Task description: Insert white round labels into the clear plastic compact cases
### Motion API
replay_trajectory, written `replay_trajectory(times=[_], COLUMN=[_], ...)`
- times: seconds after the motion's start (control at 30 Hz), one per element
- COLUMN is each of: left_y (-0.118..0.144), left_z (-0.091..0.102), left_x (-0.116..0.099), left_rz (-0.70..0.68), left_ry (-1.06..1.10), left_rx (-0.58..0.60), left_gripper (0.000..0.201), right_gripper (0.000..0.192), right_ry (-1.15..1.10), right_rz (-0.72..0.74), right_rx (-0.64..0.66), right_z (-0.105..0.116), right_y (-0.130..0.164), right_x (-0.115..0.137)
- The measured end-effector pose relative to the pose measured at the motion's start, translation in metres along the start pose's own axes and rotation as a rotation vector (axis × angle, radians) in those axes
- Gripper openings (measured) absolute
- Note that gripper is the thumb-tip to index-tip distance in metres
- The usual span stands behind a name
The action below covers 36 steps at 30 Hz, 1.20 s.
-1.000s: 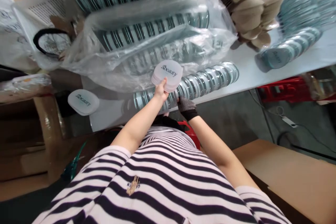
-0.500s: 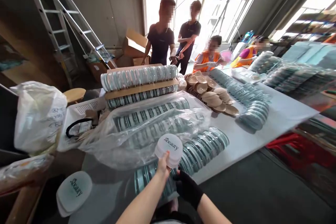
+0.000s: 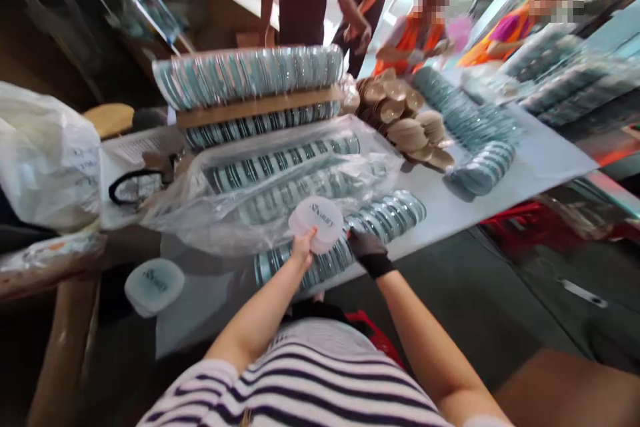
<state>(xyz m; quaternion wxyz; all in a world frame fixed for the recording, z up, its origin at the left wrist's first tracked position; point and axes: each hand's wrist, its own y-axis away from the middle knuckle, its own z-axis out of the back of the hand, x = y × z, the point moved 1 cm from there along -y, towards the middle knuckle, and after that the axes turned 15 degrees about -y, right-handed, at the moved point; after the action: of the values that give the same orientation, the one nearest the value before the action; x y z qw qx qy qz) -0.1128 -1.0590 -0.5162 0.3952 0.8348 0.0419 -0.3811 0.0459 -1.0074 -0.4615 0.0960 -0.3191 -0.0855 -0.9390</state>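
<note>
My left hand [image 3: 303, 250], bare, is closed on a small stack of white rounded pads [image 3: 316, 219] printed with dark lettering. It holds them above the near row of glassy, pale green rounded pieces [image 3: 387, 213]. My right hand [image 3: 369, 250] wears a black glove and is at that row, just right of the pads. Its fingertips are blurred, and I cannot tell whether they grip a piece. More pads with the same print [image 3: 154, 285] lie at the table's near left corner.
Clear plastic film [image 3: 210, 220] covers further rows behind. Beyond stand stacked rows [image 3: 250, 77] with cardboard between them, and a heap of beige oval pieces [image 3: 407, 133]. A white basket [image 3: 117, 170] sits at left. Several people are at the table's far side.
My view has tipped down, bringing my striped top into sight. My right hand has moved up to the near row's edge. The pads remain in my left hand.
</note>
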Motion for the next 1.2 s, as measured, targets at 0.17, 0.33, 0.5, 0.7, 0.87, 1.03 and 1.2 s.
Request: replay_trajectory(times=[0.17,0.33,0.5,0.7,0.87,1.03,1.2], left_y=[0.003,0.013,0.013,-0.006,-0.021,-0.021,-0.018], left_z=[0.008,0.015,0.014,0.02,0.037,0.04,0.038], left_x=[-0.008,-0.007,-0.009,-0.025,-0.028,-0.024,-0.026], left_rz=[-0.113,-0.231,-0.23,-0.095,-0.05,-0.039,-0.062], left_ry=[-0.078,-0.117,-0.097,0.031,0.136,0.128,0.113], left_rx=[0.12,0.207,0.234,-0.003,-0.111,-0.105,-0.077], left_gripper=[0.047,0.06,0.057,0.035,0.043,0.049,0.046], right_gripper=[0.062,0.053,0.038,0.047,0.04,0.038,0.037], right_ry=[-0.216,-0.321,-0.552,-0.296,0.196,0.336,0.406], right_rz=[0.116,0.374,0.069,-0.078,-0.115,-0.045,0.004], right_rx=[0.005,-0.117,-0.132,-0.302,0.228,0.425,0.462], right_z=[0.017,-0.018,-0.036,0.017,0.003,-0.032,-0.06], right_y=[-0.021,0.013,0.015,0.081,0.153,0.154,0.113], right_x=[0.005,0.034,0.033,-0.008,-0.016,0.01,0.032])
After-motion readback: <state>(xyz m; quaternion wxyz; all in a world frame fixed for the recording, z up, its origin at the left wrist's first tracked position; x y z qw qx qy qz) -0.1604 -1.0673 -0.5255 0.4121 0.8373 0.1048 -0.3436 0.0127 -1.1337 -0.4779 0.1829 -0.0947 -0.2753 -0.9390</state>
